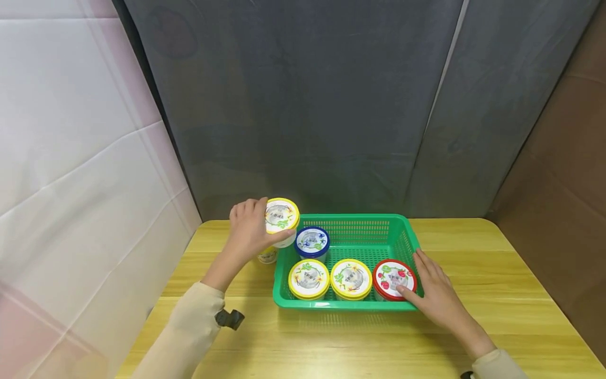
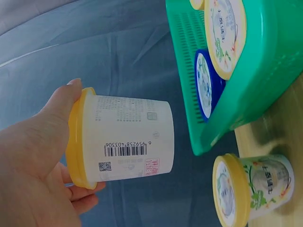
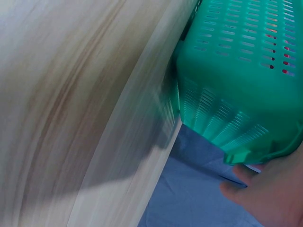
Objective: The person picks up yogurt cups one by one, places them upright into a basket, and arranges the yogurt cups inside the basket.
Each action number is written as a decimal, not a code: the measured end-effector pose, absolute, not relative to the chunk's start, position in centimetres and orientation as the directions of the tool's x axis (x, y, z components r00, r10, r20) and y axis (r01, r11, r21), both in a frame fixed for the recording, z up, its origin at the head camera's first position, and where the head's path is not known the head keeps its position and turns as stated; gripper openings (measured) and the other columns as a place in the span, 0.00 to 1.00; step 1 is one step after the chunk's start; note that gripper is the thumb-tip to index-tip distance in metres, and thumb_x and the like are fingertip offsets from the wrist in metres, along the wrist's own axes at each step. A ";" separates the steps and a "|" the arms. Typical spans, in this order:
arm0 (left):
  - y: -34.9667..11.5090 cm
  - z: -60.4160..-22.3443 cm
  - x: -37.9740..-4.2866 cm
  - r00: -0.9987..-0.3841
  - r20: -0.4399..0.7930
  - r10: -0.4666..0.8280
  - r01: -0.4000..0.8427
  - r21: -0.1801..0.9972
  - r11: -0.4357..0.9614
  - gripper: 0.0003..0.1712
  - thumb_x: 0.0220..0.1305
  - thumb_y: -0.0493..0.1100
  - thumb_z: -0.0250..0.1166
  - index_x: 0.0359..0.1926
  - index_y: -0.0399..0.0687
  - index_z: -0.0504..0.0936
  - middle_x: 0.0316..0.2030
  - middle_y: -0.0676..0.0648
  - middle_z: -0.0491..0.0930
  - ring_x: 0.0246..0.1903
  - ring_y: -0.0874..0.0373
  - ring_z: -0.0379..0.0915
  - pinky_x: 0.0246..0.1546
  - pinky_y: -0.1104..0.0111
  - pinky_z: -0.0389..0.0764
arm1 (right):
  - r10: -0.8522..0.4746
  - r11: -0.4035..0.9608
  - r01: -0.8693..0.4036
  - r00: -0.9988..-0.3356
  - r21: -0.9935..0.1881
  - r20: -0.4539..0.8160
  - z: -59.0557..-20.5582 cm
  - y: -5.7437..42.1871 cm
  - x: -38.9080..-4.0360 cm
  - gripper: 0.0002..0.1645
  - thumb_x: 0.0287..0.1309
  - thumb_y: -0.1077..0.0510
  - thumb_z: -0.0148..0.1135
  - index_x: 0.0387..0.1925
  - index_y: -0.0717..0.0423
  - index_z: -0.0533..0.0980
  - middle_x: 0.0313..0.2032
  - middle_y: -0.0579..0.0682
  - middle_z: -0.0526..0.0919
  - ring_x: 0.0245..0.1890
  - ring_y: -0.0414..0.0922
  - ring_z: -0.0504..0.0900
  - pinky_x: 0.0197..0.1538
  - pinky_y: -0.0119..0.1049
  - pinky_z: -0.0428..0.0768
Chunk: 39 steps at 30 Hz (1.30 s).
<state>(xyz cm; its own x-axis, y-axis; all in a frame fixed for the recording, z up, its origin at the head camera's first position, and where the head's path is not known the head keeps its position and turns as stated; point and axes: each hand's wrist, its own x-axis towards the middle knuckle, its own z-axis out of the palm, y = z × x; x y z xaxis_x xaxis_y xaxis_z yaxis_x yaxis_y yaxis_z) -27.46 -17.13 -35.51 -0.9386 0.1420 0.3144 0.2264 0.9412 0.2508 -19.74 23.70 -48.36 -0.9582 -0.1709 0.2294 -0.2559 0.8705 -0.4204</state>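
My left hand (image 1: 248,230) grips a paper tub with a yellow lid (image 1: 281,216) near the lid, raised over the left back rim of the green basket (image 1: 355,217). In the left wrist view the tub's barcode side (image 2: 128,137) shows. Beneath it, a second yellow-lidded tub (image 2: 270,184) stands on the table, left of the basket. My right hand (image 1: 437,292) rests on the basket's right rim with fingers fairly straight; its thumb reaches over the lid of a red-lidded tub (image 1: 393,276). Whether the thumb presses the lid, I cannot tell.
Inside the basket, a blue-lidded tub (image 1: 312,240) stands at the back left. Two yellow-lidded tubs, the left one (image 1: 309,280) and the middle one (image 1: 351,279), line the front beside the red one. A dark cloth (image 1: 303,105) hangs behind the wooden table (image 1: 331,347).
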 end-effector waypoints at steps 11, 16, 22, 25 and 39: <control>-15.1 -35.6 -28.4 -0.931 0.320 0.174 0.268 0.278 0.923 0.62 0.48 0.76 0.68 0.71 0.39 0.62 0.62 0.36 0.68 0.63 0.40 0.59 0.69 0.42 0.52 | -0.176 0.868 -0.263 -0.956 -0.421 0.235 -48.4 23.6 -19.7 0.57 0.61 0.33 0.60 0.76 0.65 0.51 0.77 0.63 0.51 0.73 0.67 0.55 0.67 0.72 0.58; -14.4 -35.7 -28.7 -0.928 0.323 0.184 0.283 0.294 0.913 0.62 0.47 0.76 0.68 0.71 0.40 0.62 0.62 0.37 0.69 0.63 0.41 0.59 0.70 0.42 0.51 | -0.176 0.868 -0.267 -0.954 -0.418 0.243 -48.5 23.6 -19.8 0.57 0.62 0.33 0.60 0.76 0.65 0.51 0.76 0.63 0.51 0.73 0.67 0.55 0.66 0.73 0.58; -13.4 -35.5 -29.0 -0.924 0.326 0.200 0.301 0.297 0.906 0.61 0.47 0.76 0.68 0.71 0.42 0.63 0.62 0.38 0.69 0.62 0.42 0.59 0.69 0.42 0.50 | -0.172 0.867 -0.261 -0.956 -0.424 0.236 -48.4 23.6 -19.7 0.57 0.62 0.33 0.59 0.76 0.65 0.51 0.77 0.63 0.51 0.73 0.67 0.55 0.66 0.73 0.58; -12.9 -35.4 -29.2 -0.921 0.328 0.210 0.312 0.298 0.902 0.61 0.47 0.76 0.68 0.71 0.42 0.63 0.62 0.38 0.69 0.63 0.42 0.59 0.69 0.41 0.50 | -0.174 0.865 -0.266 -0.954 -0.425 0.244 -48.3 23.7 -19.7 0.56 0.62 0.34 0.60 0.76 0.65 0.51 0.76 0.63 0.51 0.73 0.68 0.55 0.66 0.73 0.58; -10.8 -35.7 -29.7 -0.918 0.313 0.243 0.337 0.294 0.894 0.59 0.47 0.76 0.68 0.70 0.44 0.64 0.62 0.40 0.69 0.63 0.43 0.59 0.70 0.41 0.50 | -0.166 0.866 -0.249 -0.961 -0.433 0.222 -48.6 23.7 -19.7 0.58 0.61 0.33 0.59 0.76 0.64 0.50 0.77 0.62 0.50 0.73 0.67 0.55 0.66 0.74 0.57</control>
<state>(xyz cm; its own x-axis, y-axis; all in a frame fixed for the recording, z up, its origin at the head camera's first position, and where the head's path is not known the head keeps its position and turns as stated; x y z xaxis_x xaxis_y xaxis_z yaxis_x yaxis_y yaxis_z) -29.72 -10.79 -35.69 -0.9179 0.2432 0.3135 0.3373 0.8944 0.2937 -19.75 23.74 -48.58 -0.9608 -0.1658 0.2221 -0.2495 0.8663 -0.4327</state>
